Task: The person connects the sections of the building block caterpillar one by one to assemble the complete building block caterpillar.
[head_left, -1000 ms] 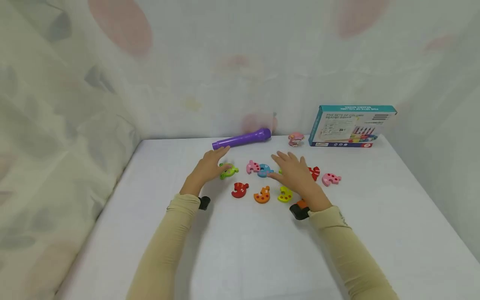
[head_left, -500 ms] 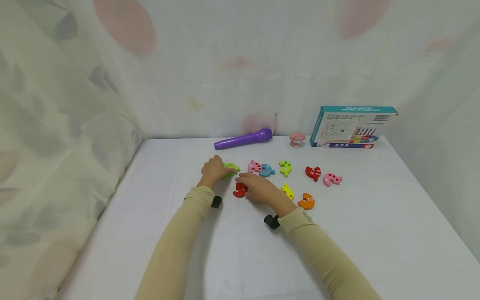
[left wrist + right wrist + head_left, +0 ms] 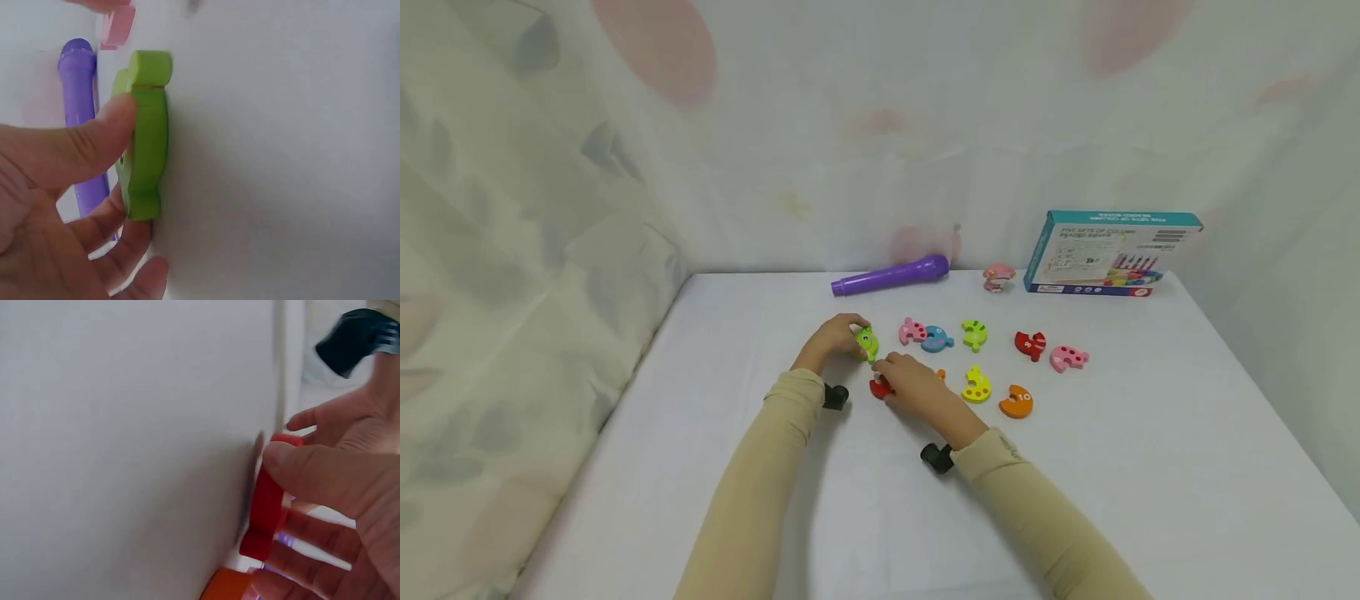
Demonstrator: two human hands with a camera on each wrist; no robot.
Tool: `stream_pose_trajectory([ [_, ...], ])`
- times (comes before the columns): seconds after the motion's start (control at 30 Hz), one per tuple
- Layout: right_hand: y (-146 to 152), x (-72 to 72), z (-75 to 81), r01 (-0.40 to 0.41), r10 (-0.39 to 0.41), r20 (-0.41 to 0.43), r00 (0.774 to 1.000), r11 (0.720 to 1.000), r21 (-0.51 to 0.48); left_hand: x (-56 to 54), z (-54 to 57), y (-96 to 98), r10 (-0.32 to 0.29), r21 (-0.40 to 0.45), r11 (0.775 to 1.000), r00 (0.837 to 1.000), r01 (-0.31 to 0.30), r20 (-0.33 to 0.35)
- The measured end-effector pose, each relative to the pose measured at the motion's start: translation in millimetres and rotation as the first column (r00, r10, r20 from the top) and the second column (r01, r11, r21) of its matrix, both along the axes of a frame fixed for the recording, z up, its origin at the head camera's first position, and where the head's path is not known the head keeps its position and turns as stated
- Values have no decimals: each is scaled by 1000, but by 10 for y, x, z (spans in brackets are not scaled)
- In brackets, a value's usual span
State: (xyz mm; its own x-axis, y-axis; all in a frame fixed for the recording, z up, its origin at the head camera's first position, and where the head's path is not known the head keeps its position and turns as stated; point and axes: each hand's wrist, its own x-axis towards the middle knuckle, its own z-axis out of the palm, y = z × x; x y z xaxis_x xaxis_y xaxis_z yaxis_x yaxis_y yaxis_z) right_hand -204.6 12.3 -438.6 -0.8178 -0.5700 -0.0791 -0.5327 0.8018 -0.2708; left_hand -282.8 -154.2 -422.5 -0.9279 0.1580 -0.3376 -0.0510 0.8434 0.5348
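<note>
My left hand (image 3: 831, 340) pinches a lime-green, animal-shaped wooden puzzle piece (image 3: 868, 342) with a face on it. In the left wrist view the thumb lies on one face of the green piece (image 3: 150, 131), with fingers behind and below it. Close by on the right, my right hand (image 3: 919, 390) grips a red puzzle piece (image 3: 878, 387), partly hidden by the fingers. The right wrist view shows the thumb on the edge of the red piece (image 3: 267, 503), low over the white table. An orange piece (image 3: 941, 375) peeks out behind the right hand.
Pink (image 3: 912, 331) and blue (image 3: 936, 338) pieces lie together beyond the hands. Several more, including a yellow piece (image 3: 976, 385) and a numbered orange one (image 3: 1017, 402), lie to the right. Behind are a purple toy microphone (image 3: 891, 276), a pink figurine (image 3: 998, 277) and a box (image 3: 1108, 254).
Both hands have come down from above the pieces, the right one moving left to the red piece. The left hand has taken hold of the green piece and turned it, knob now pointing down.
</note>
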Motion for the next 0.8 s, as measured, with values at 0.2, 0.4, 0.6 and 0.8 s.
stream_pose_trajectory([
  [0.2,6,183,46,174,-175,13,985,967,-187,85,-51,-28,-99,15,995,994,98,36],
  [0.4,-62,272,57,242,-250,3,968,935,-260,221,-73,-10,-179,28,983,984,179,-5],
  [0.6,-153,325,30,281,-282,25,959,934,-221,326,-96,-3,-224,36,974,974,225,-15],
  [0.8,-245,367,-3,299,-304,5,953,934,-197,378,-82,-3,-241,34,970,970,241,-18],
])
